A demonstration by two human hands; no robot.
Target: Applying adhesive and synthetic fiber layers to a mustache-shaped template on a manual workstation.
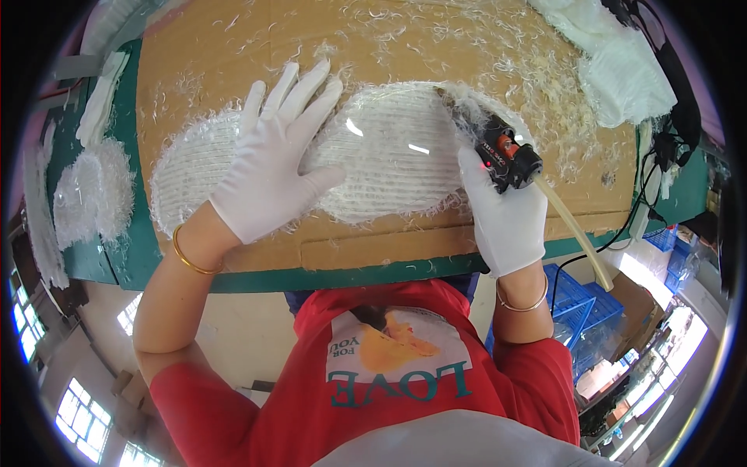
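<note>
My left hand (276, 159), in a white glove, lies flat with fingers spread on a white, ribbed, fibrous sheet (393, 159). This sheet has a rounded, waisted outline and frayed edges. Bright reflections on it suggest a clear, glossy layer on top, though I cannot tell for sure. My gloved right hand (510, 214) is closed around a black and orange handheld power cutter (506, 149) with a small red light. The tool's front end meets the sheet's right edge, where loose fibres hide its tip. From its back runs a beige tube (576, 226).
Brown cardboard (373, 253), strewn with fibre scraps, covers much of the green table (264, 282). White fibrous pieces (95, 191) lie at the left, and a white bundle (626, 82) at the far right. A black cable (634, 206) hangs near blue crates (580, 303) on the right.
</note>
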